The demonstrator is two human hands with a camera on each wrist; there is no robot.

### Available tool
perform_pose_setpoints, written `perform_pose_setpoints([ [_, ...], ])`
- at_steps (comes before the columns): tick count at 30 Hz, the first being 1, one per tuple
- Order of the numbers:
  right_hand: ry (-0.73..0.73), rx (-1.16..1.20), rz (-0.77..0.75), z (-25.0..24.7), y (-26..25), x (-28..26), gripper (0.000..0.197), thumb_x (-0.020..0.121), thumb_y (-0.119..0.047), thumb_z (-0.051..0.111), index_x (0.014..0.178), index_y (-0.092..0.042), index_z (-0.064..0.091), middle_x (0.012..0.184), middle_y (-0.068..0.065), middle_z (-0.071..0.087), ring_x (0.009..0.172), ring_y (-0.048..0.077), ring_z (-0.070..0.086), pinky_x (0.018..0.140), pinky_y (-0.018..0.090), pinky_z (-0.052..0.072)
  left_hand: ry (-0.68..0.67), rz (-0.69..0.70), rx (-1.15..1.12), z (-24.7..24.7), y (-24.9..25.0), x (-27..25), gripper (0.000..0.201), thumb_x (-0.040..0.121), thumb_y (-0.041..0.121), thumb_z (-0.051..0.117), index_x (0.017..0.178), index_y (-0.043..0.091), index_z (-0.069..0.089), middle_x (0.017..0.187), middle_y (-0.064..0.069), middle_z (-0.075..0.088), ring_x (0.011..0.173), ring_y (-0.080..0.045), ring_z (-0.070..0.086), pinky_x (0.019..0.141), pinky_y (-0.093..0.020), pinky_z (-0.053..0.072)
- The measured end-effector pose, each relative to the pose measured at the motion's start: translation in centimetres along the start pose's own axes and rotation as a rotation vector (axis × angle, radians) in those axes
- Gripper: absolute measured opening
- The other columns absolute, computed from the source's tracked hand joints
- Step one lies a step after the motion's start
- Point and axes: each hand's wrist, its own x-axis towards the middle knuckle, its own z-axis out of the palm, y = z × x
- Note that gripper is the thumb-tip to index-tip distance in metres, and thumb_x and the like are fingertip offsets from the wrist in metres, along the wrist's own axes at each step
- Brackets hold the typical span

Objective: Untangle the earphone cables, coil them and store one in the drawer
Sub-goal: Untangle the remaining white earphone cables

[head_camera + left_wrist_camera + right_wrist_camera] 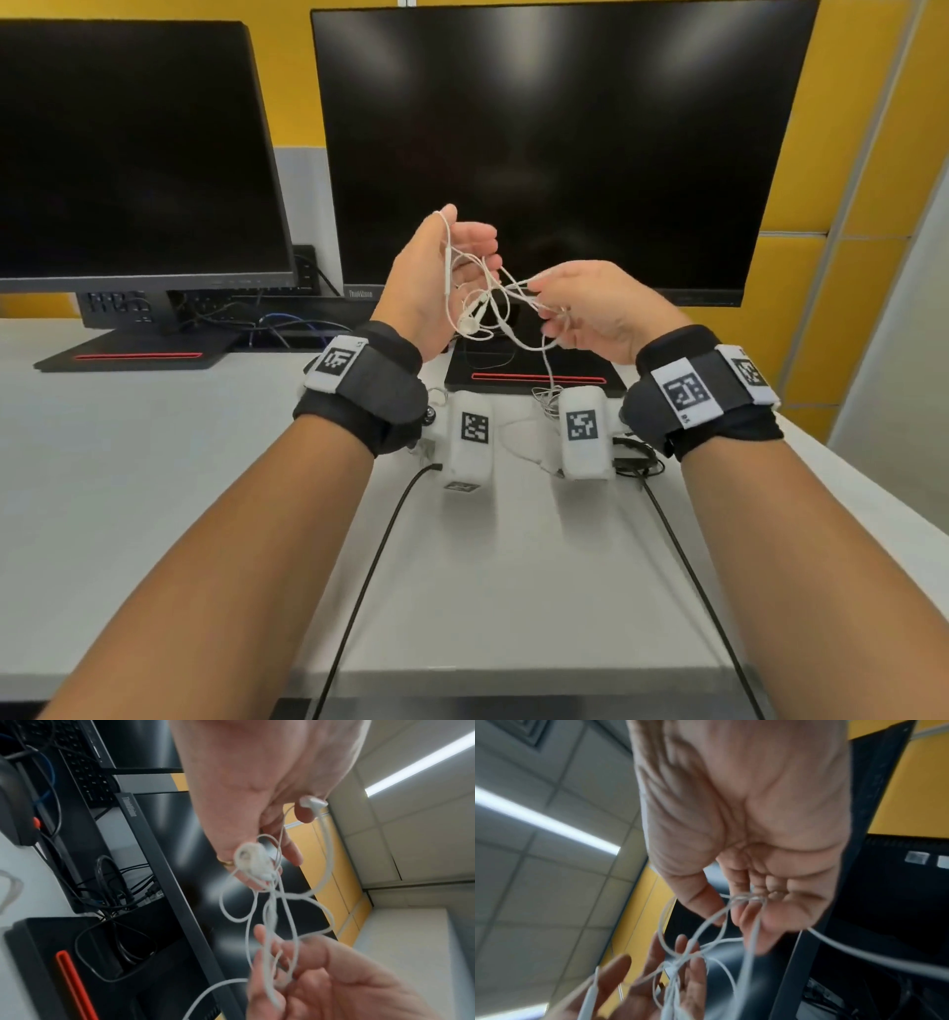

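Tangled white earphone cables (488,303) hang between both raised hands in front of the right monitor. My left hand (470,228) stands palm inward, a cable draped over its thumb and its fingers curled round strands (270,902). One earbud (468,322) dangles below that palm, and another earbud (312,802) sits at a fingertip. My right hand (542,306) pinches a bunch of strands (746,898) between thumb and fingers. From it one strand drops to a small heap of cable (547,401) on the desk. No drawer is in view.
Two black monitors (554,154) stand at the back on bases with red strips (536,377). The white desk (154,488) runs under my arms. Black leads (369,565) run from the wrist cameras toward me. Dark cables (287,324) lie behind the left monitor's base.
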Motion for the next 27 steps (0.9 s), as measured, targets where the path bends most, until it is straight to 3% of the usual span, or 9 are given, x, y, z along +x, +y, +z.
perform_pose_setpoints([
  [2, 0.031, 0.206, -0.058, -0.3, 0.2, 0.1, 0.024, 0.094, -0.001, 0.053, 0.115, -0.005, 0.062, 0.101, 0.013, 0.065, 0.091, 0.023, 0.068, 0.085, 0.034, 0.056, 0.021, 0.089, -0.089, -0.4, -0.2, 0.2, 0.031, 0.097, 0.016, 0.038, 0.097, 0.003, 0.067, 0.102, -0.012, 0.066, 0.098, -0.022, 0.065, 0.096, -0.037, 0.052],
  [4, 0.081, 0.318, -0.122, -0.7, 0.4, 0.4, 0.023, 0.093, -0.002, 0.052, 0.115, -0.003, 0.062, 0.112, 0.017, 0.066, 0.107, 0.027, 0.066, 0.097, 0.040, 0.053, 0.024, 0.152, -0.170, -0.6, -0.5, 0.2, 0.034, 0.094, 0.009, 0.034, 0.095, -0.002, 0.066, 0.106, -0.016, 0.065, 0.105, -0.027, 0.062, 0.101, -0.039, 0.049],
  [8, 0.192, 0.382, -0.209, -0.6, 0.4, 1.0, 0.020, 0.092, 0.000, 0.052, 0.107, 0.003, 0.064, 0.118, 0.022, 0.064, 0.121, 0.036, 0.057, 0.098, 0.040, 0.050, -0.047, 0.184, -0.268, -0.8, -1.3, 0.0, 0.042, 0.091, 0.009, 0.034, 0.062, 0.001, 0.064, 0.106, -0.019, 0.068, 0.112, -0.029, 0.062, 0.102, -0.036, 0.048],
  [11, 0.199, 0.460, -0.266, -0.5, 0.6, 0.8, 0.015, 0.089, -0.001, 0.059, 0.101, 0.001, 0.067, 0.109, 0.013, 0.067, 0.110, 0.026, 0.065, 0.089, 0.031, 0.057, -0.064, 0.172, -0.272, -0.5, -1.3, -0.3, 0.059, 0.099, 0.021, 0.035, 0.046, 0.009, 0.056, 0.092, -0.013, 0.068, 0.106, -0.024, 0.061, 0.094, -0.032, 0.049],
  [14, 0.227, 0.534, -0.378, -0.7, 1.1, 0.6, 0.016, 0.086, 0.006, 0.062, 0.098, -0.003, 0.067, 0.106, 0.016, 0.067, 0.105, 0.024, 0.067, 0.089, 0.033, 0.057, 0.030, 0.123, 0.111, -0.4, -1.0, -0.7, 0.038, 0.098, 0.023, 0.050, 0.063, 0.011, 0.058, 0.076, 0.000, 0.059, 0.079, -0.010, 0.058, 0.071, -0.023, 0.047],
  [16, 0.262, 0.591, -0.463, -1.0, 0.9, 0.5, 0.025, 0.083, 0.016, 0.058, 0.093, -0.005, 0.065, 0.098, 0.012, 0.066, 0.102, 0.023, 0.067, 0.092, 0.035, 0.056, -0.036, 0.077, 0.388, -0.6, -1.1, -1.0, 0.012, 0.092, 0.022, 0.063, 0.085, 0.013, 0.061, 0.075, 0.005, 0.056, 0.067, -0.007, 0.049, 0.059, -0.021, 0.041],
  [20, 0.255, 0.864, -0.539, -1.8, 0.0, 0.1, 0.035, 0.085, 0.024, 0.045, 0.089, -0.005, 0.062, 0.094, 0.010, 0.065, 0.103, 0.024, 0.066, 0.092, 0.037, 0.056, -0.134, -0.100, 0.628, -1.0, -1.1, -1.3, 0.036, 0.087, 0.032, 0.069, 0.120, 0.019, 0.061, 0.092, 0.009, 0.061, 0.074, -0.005, 0.051, 0.063, -0.023, 0.040],
  [22, 0.219, 0.987, -0.538, -2.0, -0.2, -0.2, 0.035, 0.087, 0.024, 0.041, 0.090, -0.005, 0.061, 0.095, 0.011, 0.065, 0.102, 0.025, 0.068, 0.090, 0.037, 0.056, -0.183, -0.141, 0.727, -1.1, -0.8, -1.6, 0.036, 0.087, 0.033, 0.069, 0.120, 0.021, 0.063, 0.097, 0.008, 0.063, 0.078, -0.005, 0.053, 0.066, -0.024, 0.040],
  [27, 0.150, 1.003, -0.522, -1.9, -0.2, -0.6, 0.030, 0.089, 0.019, 0.043, 0.094, -0.004, 0.061, 0.093, 0.011, 0.065, 0.099, 0.026, 0.070, 0.086, 0.035, 0.057, -0.215, -0.125, 0.930, -1.5, -0.8, -1.5, 0.008, 0.091, 0.030, 0.064, 0.089, 0.028, 0.072, 0.090, 0.012, 0.065, 0.083, -0.005, 0.056, 0.066, -0.023, 0.043],
])
